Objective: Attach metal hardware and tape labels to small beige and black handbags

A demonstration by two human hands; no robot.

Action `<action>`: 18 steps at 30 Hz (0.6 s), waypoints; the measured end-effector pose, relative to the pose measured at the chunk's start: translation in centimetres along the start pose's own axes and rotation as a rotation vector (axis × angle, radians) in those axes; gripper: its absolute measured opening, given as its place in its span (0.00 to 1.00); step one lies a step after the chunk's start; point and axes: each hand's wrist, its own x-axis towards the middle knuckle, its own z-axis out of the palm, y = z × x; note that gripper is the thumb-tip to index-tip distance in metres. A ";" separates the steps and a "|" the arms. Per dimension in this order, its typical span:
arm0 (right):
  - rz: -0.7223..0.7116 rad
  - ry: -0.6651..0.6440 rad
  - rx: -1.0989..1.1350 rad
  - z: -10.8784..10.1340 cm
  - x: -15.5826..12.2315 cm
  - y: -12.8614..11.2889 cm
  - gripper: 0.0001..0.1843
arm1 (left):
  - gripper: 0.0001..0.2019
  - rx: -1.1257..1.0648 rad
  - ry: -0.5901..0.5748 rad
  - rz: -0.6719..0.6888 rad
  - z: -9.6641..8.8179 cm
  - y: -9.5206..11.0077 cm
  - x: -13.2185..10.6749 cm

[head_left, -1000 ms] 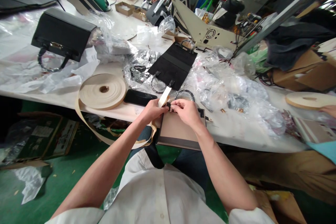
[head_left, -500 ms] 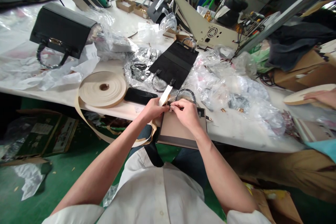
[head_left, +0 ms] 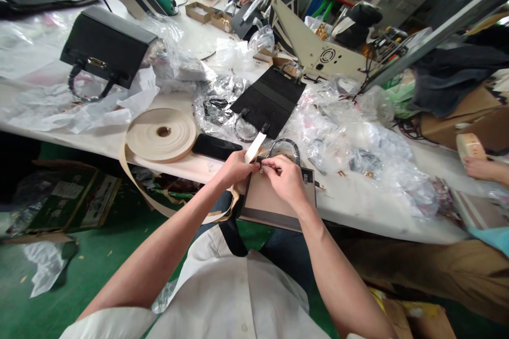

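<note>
My left hand [head_left: 234, 168] is closed in a pinch on the free end of a beige paper strip [head_left: 254, 147]. The strip trails down off the table edge and loops back to a large flat roll [head_left: 161, 134]. My right hand [head_left: 284, 180] is closed too, its fingertips pinching a small metal fitting at the top edge of a taupe bag [head_left: 274, 204]. The bag lies at the near table edge, partly over my lap. A round black handle [head_left: 284, 145] shows just beyond my fingers.
A black phone [head_left: 217, 146] lies left of my hands. A flat black bag piece [head_left: 270, 98] and a black handbag [head_left: 104, 46] sit farther back among crumpled plastic bags [head_left: 358, 143]. Another person's hand [head_left: 479, 168] holds a paper roll at right; someone stands at the far end.
My hands stay pinched at the bag's top edge, shifting only slightly. The person at right has lifted their paper roll off the table and tipped it up on edge.
</note>
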 end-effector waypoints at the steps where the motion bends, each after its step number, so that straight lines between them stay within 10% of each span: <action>1: 0.006 -0.002 -0.005 0.1 -0.2 0.0 0.09 | 0.09 -0.003 0.003 0.002 0.0 0.0 0.0; 18: -0.071 0.080 0.057 1.3 -1.4 0.2 0.05 | 0.10 0.066 0.032 0.048 0.1 -0.6 0.5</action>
